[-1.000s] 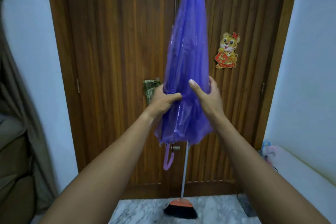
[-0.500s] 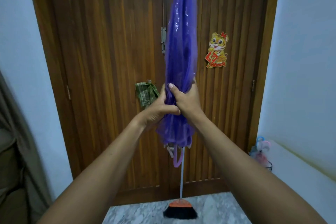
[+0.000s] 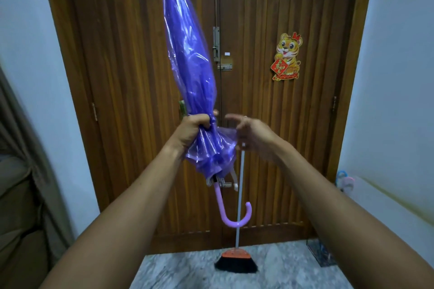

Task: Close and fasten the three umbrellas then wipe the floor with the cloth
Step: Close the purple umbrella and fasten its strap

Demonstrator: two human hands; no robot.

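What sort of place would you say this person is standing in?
Probably a home's entrance hall: a wooden double door with a bolt, a tiger decoration stuck on it, and a broom standing against it on the marble floor.

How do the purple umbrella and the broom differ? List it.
The umbrella is gripped in the air by the left hand, tilted; the broom stands upright on the floor. The umbrella is translucent purple with a hooked handle; the broom has a pale pole, orange head, black bristles. Both are before the wooden door.
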